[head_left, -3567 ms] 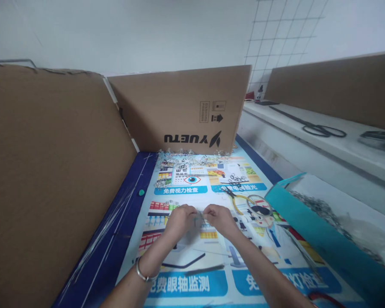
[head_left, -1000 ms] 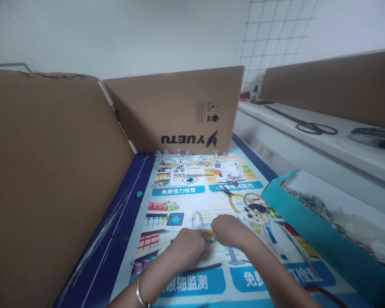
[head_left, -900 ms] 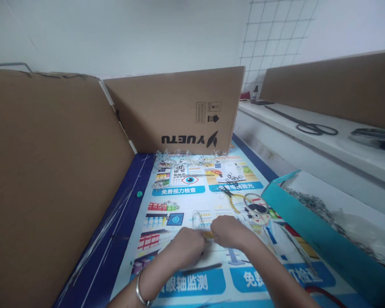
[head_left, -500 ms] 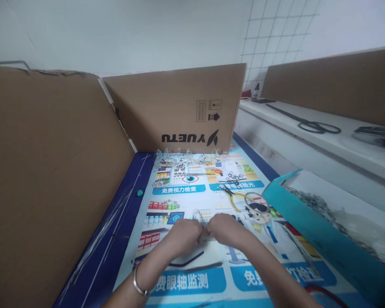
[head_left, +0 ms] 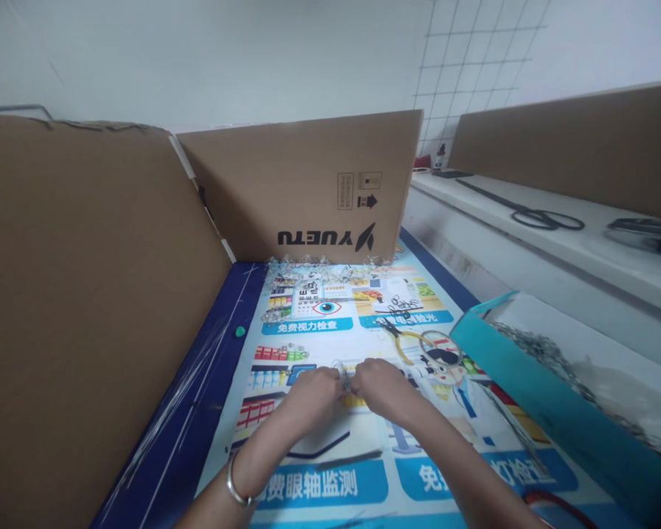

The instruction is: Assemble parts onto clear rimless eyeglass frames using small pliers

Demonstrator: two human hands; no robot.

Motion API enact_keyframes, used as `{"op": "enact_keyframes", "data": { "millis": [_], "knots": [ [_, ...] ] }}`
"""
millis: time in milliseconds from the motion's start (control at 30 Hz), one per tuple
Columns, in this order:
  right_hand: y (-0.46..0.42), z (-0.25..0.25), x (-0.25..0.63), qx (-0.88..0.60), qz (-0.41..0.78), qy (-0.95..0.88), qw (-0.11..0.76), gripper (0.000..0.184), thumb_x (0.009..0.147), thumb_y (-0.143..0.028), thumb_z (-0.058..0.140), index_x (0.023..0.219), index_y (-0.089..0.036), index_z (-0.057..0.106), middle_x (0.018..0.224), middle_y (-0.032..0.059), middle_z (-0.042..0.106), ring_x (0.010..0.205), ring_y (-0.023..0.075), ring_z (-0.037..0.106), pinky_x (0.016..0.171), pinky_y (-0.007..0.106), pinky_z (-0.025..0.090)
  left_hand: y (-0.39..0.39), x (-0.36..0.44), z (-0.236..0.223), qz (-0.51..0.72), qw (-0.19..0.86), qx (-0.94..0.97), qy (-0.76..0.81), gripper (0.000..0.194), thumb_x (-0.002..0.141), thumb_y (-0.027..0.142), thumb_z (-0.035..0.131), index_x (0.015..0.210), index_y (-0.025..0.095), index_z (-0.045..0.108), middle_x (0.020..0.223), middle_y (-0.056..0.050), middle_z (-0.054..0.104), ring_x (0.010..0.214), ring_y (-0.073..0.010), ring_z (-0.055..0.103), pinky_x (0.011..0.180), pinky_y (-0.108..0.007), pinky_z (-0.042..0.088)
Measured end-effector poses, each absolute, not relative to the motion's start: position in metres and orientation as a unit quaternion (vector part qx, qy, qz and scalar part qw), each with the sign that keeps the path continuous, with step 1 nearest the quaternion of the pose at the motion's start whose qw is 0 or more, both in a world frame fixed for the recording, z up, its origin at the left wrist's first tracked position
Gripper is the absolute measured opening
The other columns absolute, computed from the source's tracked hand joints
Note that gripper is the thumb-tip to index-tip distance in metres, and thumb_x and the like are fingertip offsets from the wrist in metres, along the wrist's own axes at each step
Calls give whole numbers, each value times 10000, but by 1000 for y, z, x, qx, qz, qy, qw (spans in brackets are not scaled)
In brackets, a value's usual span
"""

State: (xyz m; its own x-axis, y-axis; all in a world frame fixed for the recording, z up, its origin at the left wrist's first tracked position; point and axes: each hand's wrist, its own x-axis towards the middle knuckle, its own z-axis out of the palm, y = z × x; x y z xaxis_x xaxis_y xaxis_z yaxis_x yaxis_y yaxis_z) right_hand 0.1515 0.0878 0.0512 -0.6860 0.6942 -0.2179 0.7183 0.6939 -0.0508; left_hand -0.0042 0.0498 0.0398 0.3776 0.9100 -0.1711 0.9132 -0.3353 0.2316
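Observation:
My left hand (head_left: pixel 313 394) and my right hand (head_left: pixel 383 386) meet fingertip to fingertip over a printed poster mat (head_left: pixel 330 477). Both are closed in a pinch on a small thin metal wire piece (head_left: pixel 346 380) held between them just above the mat. A silver bangle (head_left: pixel 232 485) circles my left wrist. Yellow-handled pliers (head_left: pixel 405 341) lie on the mat just beyond my right hand.
Cardboard panels stand at the left (head_left: pixel 88 308) and the back (head_left: pixel 308 191). Small shiny pieces (head_left: pixel 319 268) lie along the back panel's foot. A teal box (head_left: pixel 534 397) with metal chain stands at the right. Scissors (head_left: pixel 545 218) rest on the white ledge.
Both hands drew toward me, then moved forward again, staying pinched together on the wire piece. The view shifted slightly.

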Motion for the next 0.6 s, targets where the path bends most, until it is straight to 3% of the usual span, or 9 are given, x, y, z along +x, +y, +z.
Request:
{"op": "enact_keyframes", "data": {
  "millis": [133, 600],
  "knots": [
    [84, 48, 148, 398, -48, 913, 70, 265, 707, -18, 426, 765, -160, 642, 802, 86, 625, 796, 200, 577, 612, 244, 380, 49, 1, 43, -34, 108, 815, 568, 282, 785, 73, 361, 836, 126, 634, 804, -119, 608, 763, -238, 601, 658, -323, 448],
    [75, 49, 136, 453, -39, 889, 63, 236, 779, -71, 432, 819, -154, 649, 867, 118, 607, 854, 237, 549, 611, 276, 416, 47, 6, 45, -41, 89, 807, 583, 283, 779, 44, 344, 877, 131, 595, 845, -101, 575, 831, -202, 558, 718, -303, 450]
  ]
}}
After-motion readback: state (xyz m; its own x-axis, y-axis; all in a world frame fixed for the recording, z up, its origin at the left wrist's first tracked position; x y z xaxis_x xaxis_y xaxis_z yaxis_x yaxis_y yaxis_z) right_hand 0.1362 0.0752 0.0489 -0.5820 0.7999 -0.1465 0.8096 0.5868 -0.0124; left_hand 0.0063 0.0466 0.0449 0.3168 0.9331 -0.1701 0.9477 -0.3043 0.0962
